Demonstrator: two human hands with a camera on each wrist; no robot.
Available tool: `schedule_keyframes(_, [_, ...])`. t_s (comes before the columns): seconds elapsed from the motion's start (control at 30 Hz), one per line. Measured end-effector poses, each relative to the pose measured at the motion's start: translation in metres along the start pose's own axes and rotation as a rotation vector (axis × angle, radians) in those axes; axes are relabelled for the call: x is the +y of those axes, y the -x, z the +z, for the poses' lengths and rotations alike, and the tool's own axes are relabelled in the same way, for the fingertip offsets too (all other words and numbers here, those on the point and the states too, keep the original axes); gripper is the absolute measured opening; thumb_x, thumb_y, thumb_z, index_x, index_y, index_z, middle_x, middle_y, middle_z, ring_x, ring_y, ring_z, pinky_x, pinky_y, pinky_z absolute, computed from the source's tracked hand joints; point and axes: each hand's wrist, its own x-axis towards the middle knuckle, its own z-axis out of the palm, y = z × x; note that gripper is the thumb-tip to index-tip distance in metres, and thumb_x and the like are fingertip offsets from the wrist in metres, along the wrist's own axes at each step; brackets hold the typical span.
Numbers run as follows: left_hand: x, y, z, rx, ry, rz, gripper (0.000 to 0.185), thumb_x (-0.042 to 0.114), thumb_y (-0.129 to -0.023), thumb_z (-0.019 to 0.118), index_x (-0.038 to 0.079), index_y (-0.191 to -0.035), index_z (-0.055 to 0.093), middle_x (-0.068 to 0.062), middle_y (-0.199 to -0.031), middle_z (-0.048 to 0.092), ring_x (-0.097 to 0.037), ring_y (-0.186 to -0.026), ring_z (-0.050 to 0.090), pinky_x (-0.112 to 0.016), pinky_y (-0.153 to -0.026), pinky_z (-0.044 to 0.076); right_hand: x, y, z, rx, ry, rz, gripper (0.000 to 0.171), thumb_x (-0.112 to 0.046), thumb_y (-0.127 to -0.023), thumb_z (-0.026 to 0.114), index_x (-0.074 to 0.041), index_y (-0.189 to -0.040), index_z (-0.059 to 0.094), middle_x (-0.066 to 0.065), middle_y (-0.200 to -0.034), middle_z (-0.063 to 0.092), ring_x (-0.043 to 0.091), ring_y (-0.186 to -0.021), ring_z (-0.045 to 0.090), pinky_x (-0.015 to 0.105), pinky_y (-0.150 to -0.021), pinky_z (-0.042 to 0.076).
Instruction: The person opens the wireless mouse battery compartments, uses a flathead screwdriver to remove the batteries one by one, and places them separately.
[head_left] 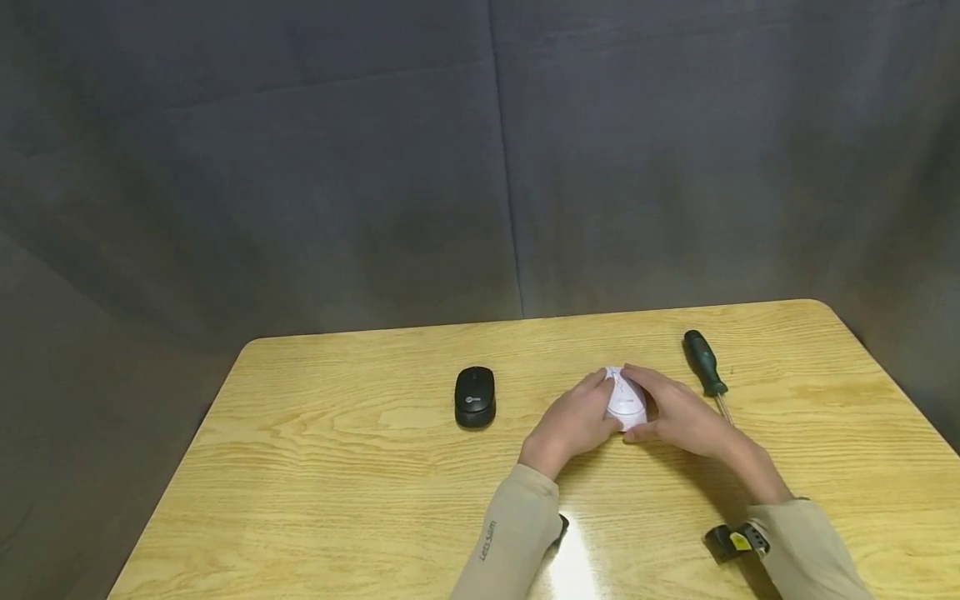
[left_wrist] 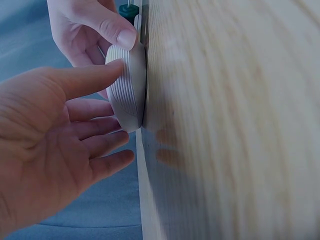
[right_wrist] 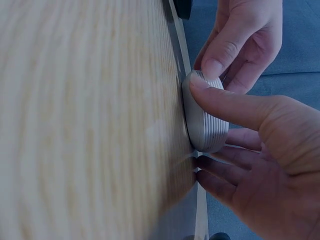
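Right of centre in the head view, on the pale wooden bench, a white computer mouse sits between the person's two hands. The left hand comes in from the lower middle of the frame and lies against the mouse's left side; the right hand comes in from the lower right and cups its right side. In the left wrist view the mouse rests flat on the bench, its ribbed side showing, and the left hand has its thumb laid on the mouse's upper edge while the other fingers lie nearly straight, spread a little, their tips at or just beside the mouse. In the right wrist view the right hand also has its thumb pressed on the ribbed edge of the mouse, with the remaining fingers stretched out alongside it near the bench. Neither hand curls fully round the mouse; both touch it with relaxed, fairly wide fingers.

Left of the hands in the head view lies a black mouse, apart from them. In the upper right part of the bench a green-handled screwdriver lies just beside the right hand.
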Motion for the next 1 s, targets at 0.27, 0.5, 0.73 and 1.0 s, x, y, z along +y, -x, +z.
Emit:
schedule_keyframes(0.27, [-0.0006,-0.0012,-0.0021,0.008,-0.023,0.036,0.063,0.025,-0.101,0.070,0.004,-0.155,0.046,-0.010,-0.163,0.038,-0.017,-0.147,0.040,-0.027,-0.115,0.037,0.0004,0.0022,-0.0019,-0.024,0.005,-0.006,0.091,-0.007,-0.078,0.089,0.013,-0.151,0.039,0.037,-0.157,0.033,0.056,-0.141,0.035,0.068,-0.112,0.032])
schedule_keyframes(0.5, [-0.0004,-0.0009,-0.0012,0.006,-0.035,0.016,0.063,0.024,-0.099,0.071,0.006,-0.155,0.047,-0.009,-0.163,0.039,-0.016,-0.146,0.042,-0.026,-0.114,0.038,0.0003,0.0009,0.0004,-0.012,0.002,0.003,0.092,-0.007,-0.077,0.090,0.012,-0.150,0.038,0.037,-0.155,0.036,0.055,-0.139,0.039,0.067,-0.111,0.034])
schedule_keyframes(0.73, [-0.0001,-0.0015,0.0006,0.010,-0.041,0.007,0.061,0.020,-0.099,0.070,0.007,-0.155,0.047,-0.007,-0.163,0.040,-0.016,-0.144,0.044,-0.027,-0.112,0.040,0.0008,0.0002,0.0005,0.017,-0.001,0.004,0.087,-0.009,-0.073,0.093,0.014,-0.143,0.046,0.038,-0.149,0.044,0.054,-0.134,0.046,0.066,-0.108,0.039])
schedule_keyframes(1.0, [-0.0028,0.0007,-0.0002,0.051,-0.034,0.007,0.064,0.012,-0.097,0.070,0.006,-0.155,0.046,-0.008,-0.161,0.042,-0.017,-0.143,0.046,-0.028,-0.112,0.041,0.0019,0.0017,-0.0047,0.062,-0.010,0.013,0.077,-0.018,-0.080,0.091,0.011,-0.140,0.054,0.032,-0.138,0.059,0.044,-0.119,0.061,0.057,-0.094,0.052])
